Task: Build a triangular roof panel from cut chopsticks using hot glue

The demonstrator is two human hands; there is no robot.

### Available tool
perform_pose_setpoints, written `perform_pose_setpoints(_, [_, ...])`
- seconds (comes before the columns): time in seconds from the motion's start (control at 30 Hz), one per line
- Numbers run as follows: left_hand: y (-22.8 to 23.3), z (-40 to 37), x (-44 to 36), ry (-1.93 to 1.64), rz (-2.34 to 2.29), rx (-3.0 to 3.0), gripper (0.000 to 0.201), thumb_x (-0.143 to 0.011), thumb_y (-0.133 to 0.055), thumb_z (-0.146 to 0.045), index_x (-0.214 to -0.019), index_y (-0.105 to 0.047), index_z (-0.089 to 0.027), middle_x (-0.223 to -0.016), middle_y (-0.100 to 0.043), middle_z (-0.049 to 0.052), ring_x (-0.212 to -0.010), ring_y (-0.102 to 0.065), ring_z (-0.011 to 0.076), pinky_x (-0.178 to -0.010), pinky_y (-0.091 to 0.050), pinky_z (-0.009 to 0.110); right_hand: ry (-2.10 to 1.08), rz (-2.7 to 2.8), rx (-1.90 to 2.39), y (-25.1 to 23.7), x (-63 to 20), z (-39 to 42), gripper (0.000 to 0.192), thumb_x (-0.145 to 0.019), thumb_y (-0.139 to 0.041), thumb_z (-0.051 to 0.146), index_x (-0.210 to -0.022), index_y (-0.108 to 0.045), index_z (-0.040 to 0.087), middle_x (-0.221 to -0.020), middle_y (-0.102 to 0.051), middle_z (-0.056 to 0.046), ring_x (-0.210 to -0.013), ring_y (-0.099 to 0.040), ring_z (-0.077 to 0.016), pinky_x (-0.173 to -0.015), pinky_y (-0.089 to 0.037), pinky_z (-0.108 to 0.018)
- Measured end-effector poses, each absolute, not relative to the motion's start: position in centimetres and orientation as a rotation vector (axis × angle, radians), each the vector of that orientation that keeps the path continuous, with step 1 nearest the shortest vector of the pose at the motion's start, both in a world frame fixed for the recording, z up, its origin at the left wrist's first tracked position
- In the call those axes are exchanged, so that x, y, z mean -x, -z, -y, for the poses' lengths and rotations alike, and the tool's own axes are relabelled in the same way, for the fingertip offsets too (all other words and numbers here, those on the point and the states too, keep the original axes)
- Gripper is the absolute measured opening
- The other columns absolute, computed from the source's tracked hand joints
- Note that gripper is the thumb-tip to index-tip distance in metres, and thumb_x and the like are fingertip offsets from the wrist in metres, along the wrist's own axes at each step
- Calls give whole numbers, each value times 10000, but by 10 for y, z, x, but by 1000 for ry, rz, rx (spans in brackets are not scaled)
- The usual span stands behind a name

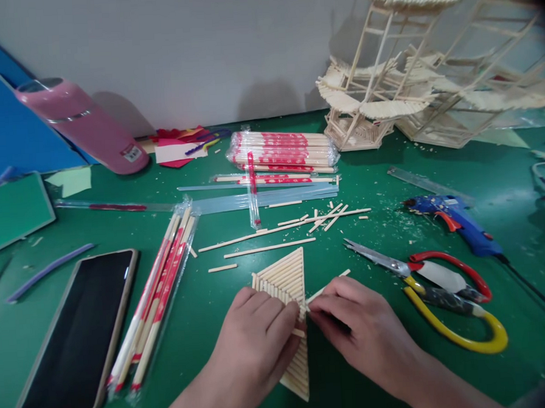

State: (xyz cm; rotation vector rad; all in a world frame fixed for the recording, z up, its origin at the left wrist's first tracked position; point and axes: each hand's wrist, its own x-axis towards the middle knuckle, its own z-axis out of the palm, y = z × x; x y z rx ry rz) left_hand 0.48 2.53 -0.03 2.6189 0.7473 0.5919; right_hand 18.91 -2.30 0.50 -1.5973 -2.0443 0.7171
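Observation:
A panel of thin wooden sticks point(290, 271), laid side by side in a pointed shape, is near the front of the table. My left hand point(261, 335) lies over its middle, fingers curled around it, hiding part of the sticks. Pinched in my right hand point(358, 321) is a thin wooden stick point(328, 287), its near end at the panel's right edge. Whether that end touches the panel is hard to tell. Loose sticks point(270, 247) and short cut pieces lie just beyond both hands.
Scissors point(434, 281) and a blue glue gun point(456, 215) lie right. Stick frameworks point(376, 95) stand behind. Wrapped chopsticks point(283, 148) lie at the back, more packets point(161, 295) left. A phone point(74, 342) and pink bottle point(83, 125) are on the left.

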Motion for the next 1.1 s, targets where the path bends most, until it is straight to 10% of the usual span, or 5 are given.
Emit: perform_pose_setpoints(1.1, [2,-25,-5,-578,-777,-2648,139,-838,-436,-153,-907,-556,-168,-669,-556,15,-604,-452,164,-589,-299,307,-734,2117,1571,-10,-192,19,180,-880,-422,189,-831,-595,206,-782,-534,-16,-712,-477,-135,-620,-365,-261])
